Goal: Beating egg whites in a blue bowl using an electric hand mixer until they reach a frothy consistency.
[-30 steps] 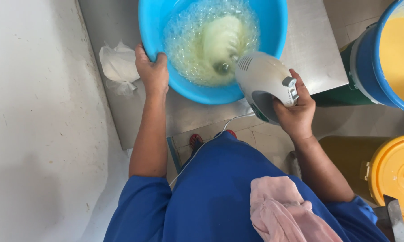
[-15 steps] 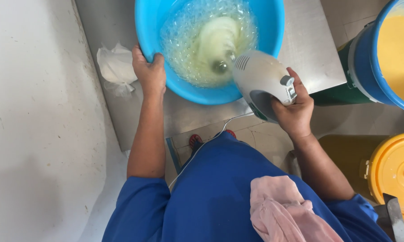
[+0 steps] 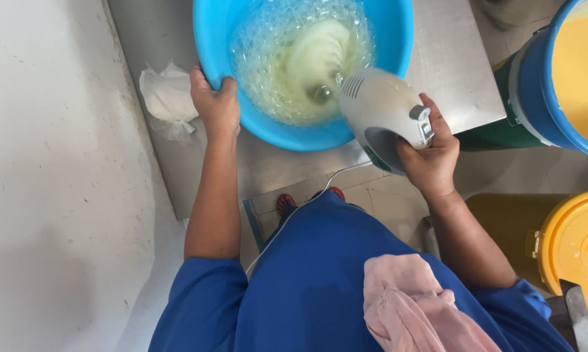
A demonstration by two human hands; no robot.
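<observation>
Fingers of our right hand [image 3: 430,153] wrap tight round the handle of a white electric hand mixer [image 3: 382,117], its beaters sunk in pale, frothy liquid [image 3: 294,62]. We judge the mixer fairly heavy and rigid, best held by that handle, well back from the beaters. Our left hand [image 3: 215,104] clamps the near left rim of the blue bowl [image 3: 398,39], thumb inside, fingers beneath. We judge the smooth plastic bowl light and slippery, so the rim is the sure hold. It sits on a steel table [image 3: 450,65]. A crumpled white bag [image 3: 167,98] lies left; a blue tub [image 3: 535,104] of yellow batter stands right.
</observation>
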